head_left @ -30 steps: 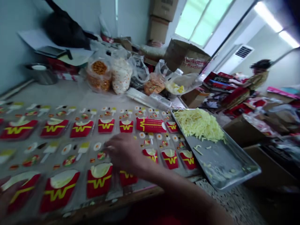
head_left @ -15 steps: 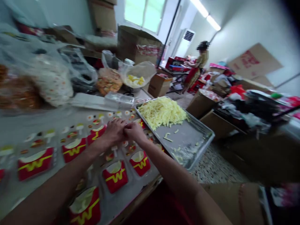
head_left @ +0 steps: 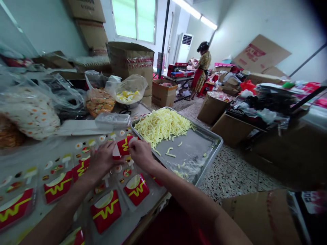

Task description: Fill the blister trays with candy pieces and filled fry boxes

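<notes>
Between my two hands is a small red french-fry carton (head_left: 123, 148) with a yellow zigzag mark, tilted on its side above the table. My left hand (head_left: 104, 157) grips its lower end. My right hand (head_left: 141, 153) is closed at the other end, its fingertips partly hidden. Beneath and around them lie clear plastic packs with more red fry cartons (head_left: 106, 211) and small food-shaped toy pieces. Right of my hands, a metal tray (head_left: 217, 143) bears a heap of pale yellow toy-like fries (head_left: 165, 124), with several loose ones nearer its front.
Behind the packs stand a bag of orange pieces (head_left: 100, 103), a bowl of yellow and white pieces (head_left: 129, 97) and a clear plastic box (head_left: 112, 119). Cardboard boxes (head_left: 165, 93) crowd the floor. A person (head_left: 203, 68) stands at a far table.
My hands were close together over the packs; now they are further apart, with a red carton visible between them. The view has turned slightly right.
</notes>
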A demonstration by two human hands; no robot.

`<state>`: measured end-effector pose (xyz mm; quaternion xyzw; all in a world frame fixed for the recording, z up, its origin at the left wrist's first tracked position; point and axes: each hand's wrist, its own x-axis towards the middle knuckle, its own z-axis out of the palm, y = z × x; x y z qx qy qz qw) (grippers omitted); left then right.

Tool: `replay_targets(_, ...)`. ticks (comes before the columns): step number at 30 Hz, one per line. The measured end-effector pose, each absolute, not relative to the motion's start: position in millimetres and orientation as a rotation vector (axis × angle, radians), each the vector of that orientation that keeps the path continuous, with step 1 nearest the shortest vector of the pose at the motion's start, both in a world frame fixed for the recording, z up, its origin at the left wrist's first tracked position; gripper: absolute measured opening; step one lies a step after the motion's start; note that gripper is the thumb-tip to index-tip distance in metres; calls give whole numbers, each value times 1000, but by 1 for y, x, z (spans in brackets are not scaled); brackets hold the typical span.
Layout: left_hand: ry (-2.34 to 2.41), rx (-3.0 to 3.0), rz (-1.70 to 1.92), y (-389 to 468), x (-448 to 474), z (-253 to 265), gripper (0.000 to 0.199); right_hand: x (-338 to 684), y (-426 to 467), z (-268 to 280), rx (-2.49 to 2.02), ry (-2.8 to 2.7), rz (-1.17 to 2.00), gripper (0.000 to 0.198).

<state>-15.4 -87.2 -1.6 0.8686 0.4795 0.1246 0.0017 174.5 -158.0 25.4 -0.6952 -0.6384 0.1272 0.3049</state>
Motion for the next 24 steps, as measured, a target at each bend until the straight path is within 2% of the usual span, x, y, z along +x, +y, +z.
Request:
replay_targets(3,1650,2741,376,-101,3,14,86,190,-178,34,-1847,-1790,89,11)
replay_targets(6,1434,2830,557,-115,37,28,106,206,-187,37,-1873,-1803,137,11)
replay_targets(10,1267,2847,568,-122,70,34,76,231,-174,35,-1704,-1892,383,20)
replay_targets(12,1399,2801,545,-123,72,33,65,247,-162,32,-1664,-1965,324,25)
replay_targets(15,1573,2716,500,-130,63,31,64,274,-148,26,-1693,-2197,85,28)
replay_targets(18,1532,2670,426,-145,50,30,69,307,-153,19,-1581,-2502,-22,44)
replay_targets(21,1472,2572,458,-156,39,28,72,353,-181,20,-1558,-2559,119,41)
replay_targets(24,1469,2483,503,-162,42,28,73,399,-216,30,-1717,-2170,265,46)
